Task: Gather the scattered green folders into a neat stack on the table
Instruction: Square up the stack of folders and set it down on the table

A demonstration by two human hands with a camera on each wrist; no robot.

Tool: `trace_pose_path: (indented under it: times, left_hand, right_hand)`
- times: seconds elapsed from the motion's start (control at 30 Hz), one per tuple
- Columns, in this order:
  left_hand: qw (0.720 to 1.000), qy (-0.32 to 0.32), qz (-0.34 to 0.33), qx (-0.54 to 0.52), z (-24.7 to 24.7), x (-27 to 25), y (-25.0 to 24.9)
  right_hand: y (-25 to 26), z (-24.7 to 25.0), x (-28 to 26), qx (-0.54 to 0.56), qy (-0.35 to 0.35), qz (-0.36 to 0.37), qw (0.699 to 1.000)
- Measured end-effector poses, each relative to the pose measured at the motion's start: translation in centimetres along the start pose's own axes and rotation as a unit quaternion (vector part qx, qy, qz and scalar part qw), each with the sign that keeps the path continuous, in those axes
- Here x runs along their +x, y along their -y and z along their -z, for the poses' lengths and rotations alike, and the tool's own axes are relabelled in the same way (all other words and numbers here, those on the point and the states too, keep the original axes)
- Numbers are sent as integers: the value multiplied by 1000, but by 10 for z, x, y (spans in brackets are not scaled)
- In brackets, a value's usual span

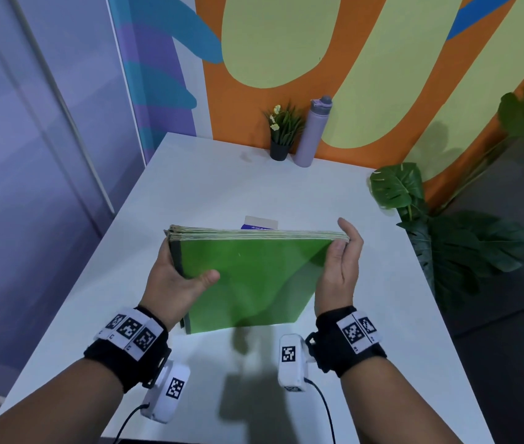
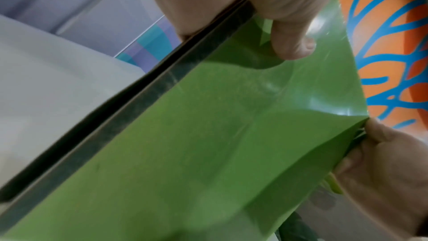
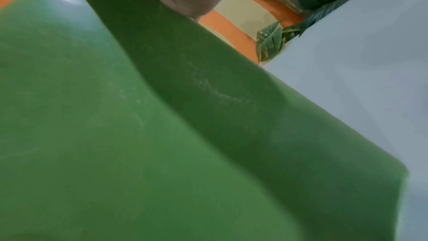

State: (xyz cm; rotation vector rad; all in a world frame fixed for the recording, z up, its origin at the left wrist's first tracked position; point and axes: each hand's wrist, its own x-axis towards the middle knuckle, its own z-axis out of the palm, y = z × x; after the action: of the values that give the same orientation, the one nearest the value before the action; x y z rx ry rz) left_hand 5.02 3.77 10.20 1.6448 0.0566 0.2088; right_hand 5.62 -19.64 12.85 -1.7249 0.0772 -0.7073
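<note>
The white surface (image 1: 209, 187) fills the middle of the head view, running back to a wall painted in orange, pale green and blue. Beside the surface on the right stands a big leafy plant (image 1: 465, 245), its broad dark leaves spreading past the edge.

Above the middle of the surface, there's the stack of green folders (image 1: 254, 277), gathered together and held on edge, tilted, its pale page edges lined up along the top. Whether the bottom edge touches the surface, I can't tell. The dark spines (image 2: 148, 87) run along the left side.

The left hand (image 1: 174, 283) has the spine side: thumb pressed across the green front cover, fingers (image 2: 190, 6) wrapped round behind the stack, a firm grasp. The right hand (image 1: 342, 267) clamps the opposite top corner, thumb on the front and the fingers curled round the back, grasping the stack too. From the left wrist view, the front cover bows a little between the two grips. Both wrists carry black bands with coded white tags.

At the back, by the wall, a lilac water bottle (image 1: 313, 133) stands upright, just beside a little potted plant (image 1: 281, 133) in a dark pot. Peeking over the top of the stack is a small white and purple card (image 1: 260, 223).
</note>
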Motion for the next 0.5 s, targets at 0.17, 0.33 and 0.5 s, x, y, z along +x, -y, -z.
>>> trace_pose_path:
  times: [0.17,0.33,0.5]
  left_hand:
    - [996,-1,85,28,0,-13,35]
    - [986,11,146,76,-2,-20,54]
    - [985,14,139,104,-4,-6,44]
  right_hand:
    - [-20,-3,-16,26,1,-47,999]
    - [-63,5,-44,-49,90,-145,984]
    - [-58,8,-21,-127,116,-151,973]
